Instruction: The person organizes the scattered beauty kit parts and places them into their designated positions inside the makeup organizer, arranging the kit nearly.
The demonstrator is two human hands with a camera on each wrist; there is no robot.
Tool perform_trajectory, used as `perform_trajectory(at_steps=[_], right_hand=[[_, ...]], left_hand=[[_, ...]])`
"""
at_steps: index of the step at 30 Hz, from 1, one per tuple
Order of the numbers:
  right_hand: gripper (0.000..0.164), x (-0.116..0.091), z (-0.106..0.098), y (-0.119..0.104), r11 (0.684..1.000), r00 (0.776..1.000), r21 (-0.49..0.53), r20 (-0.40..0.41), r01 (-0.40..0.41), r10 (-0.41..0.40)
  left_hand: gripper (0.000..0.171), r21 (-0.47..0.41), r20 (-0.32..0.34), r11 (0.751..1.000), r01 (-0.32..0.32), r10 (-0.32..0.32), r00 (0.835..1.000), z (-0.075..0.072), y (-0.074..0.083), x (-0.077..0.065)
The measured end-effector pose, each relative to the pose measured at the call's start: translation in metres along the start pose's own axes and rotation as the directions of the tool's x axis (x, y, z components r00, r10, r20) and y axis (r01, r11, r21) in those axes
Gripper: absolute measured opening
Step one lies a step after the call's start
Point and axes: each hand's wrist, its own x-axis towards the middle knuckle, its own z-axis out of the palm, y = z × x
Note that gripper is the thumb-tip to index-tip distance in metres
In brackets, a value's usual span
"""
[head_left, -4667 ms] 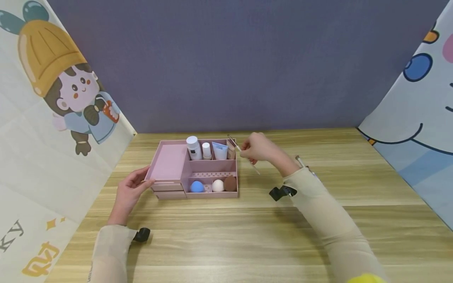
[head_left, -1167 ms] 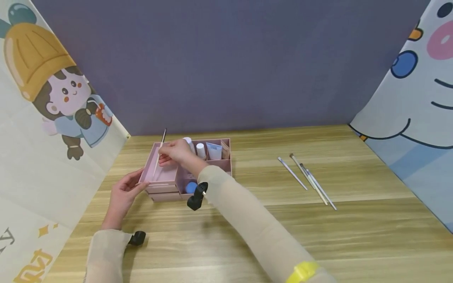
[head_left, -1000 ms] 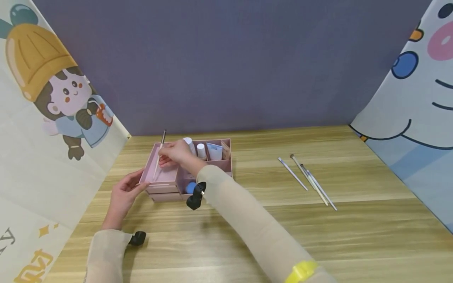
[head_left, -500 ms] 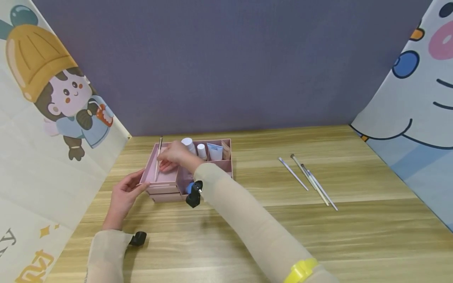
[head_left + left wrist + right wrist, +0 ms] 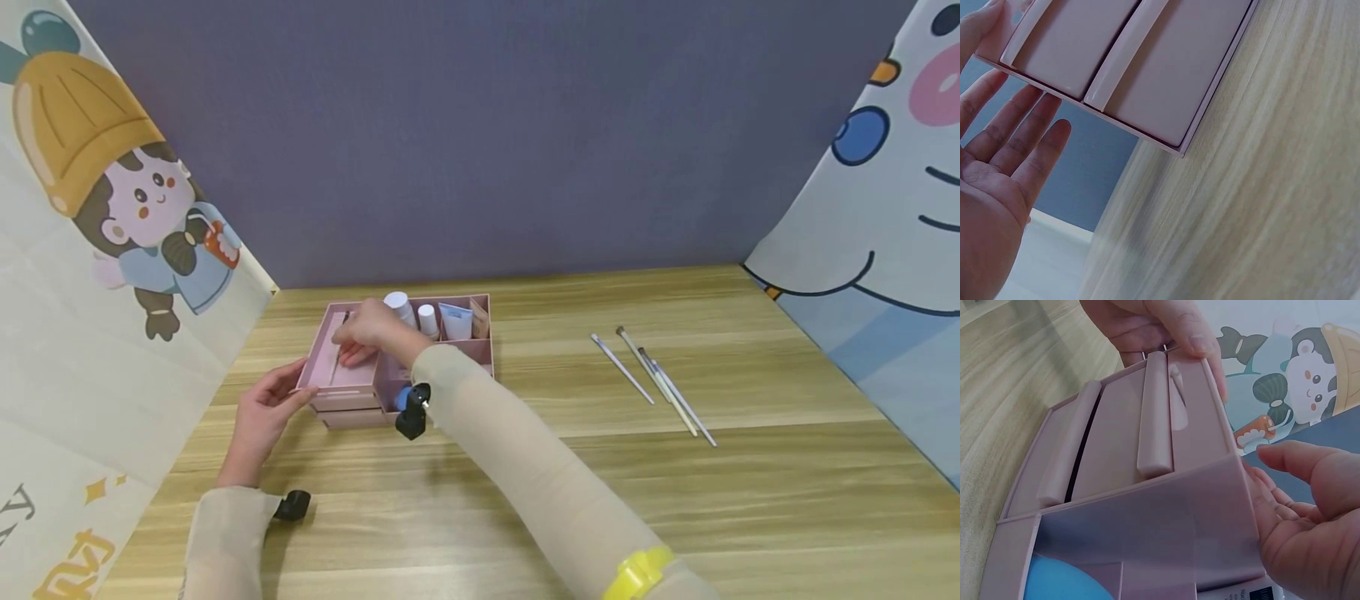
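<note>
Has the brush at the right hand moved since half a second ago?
Yes, down: the brush reached past the far rim of the pink organizer; now its dark end sits inside.

Brush (image 5: 335, 367), one: we now record it lowered into the top tray (image 5: 354, 377) of the pink organizer (image 5: 348, 403), no longer jutting past its rear rim. Right hand (image 5: 369, 328): over that tray, formerly right of the organizer.

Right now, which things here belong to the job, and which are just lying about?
Seemingly in the job:
pink organizer
brush in its top tray
left hand
right hand
probably the loose brushes

Apparently just there:
larger white bottle
smaller white bottle
blue tube
blue ball
</note>
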Motion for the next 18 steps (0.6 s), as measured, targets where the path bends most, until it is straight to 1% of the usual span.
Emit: perform_trajectory(at_steps=[5,10,14,18], right_hand=[[0.010,-0.0006,-0.0009,0.0007,0.999,1.000,0.032,0.014,0.013,-0.013],[0.006,-0.0003,-0.0034,0.0029,0.993,0.999,0.110,0.019,0.030,-0.032],[0.005,-0.0017,-0.0058,0.0039,0.987,0.998,0.152,0.027,0.048,-0.053],[0.005,-0.0057,-0.0086,0.0033,0.981,0.996,0.184,0.059,0.060,-0.072]], left_hand=[[0.038,-0.012,0.000,1.000,-0.005,0.005,1.000,0.0000,-0.0008,0.0002],[0.037,-0.018,-0.003,1.000,-0.005,0.005,1.000,0.0000,-0.0013,-0.0003],[0.037,-0.006,-0.003,1.000,0.007,-0.007,1.000,0.0000,-0.0015,-0.0006],[0.036,0.009,-0.002,1.000,0.015,-0.015,1.000,0.0000,-0.0010,0.0000]])
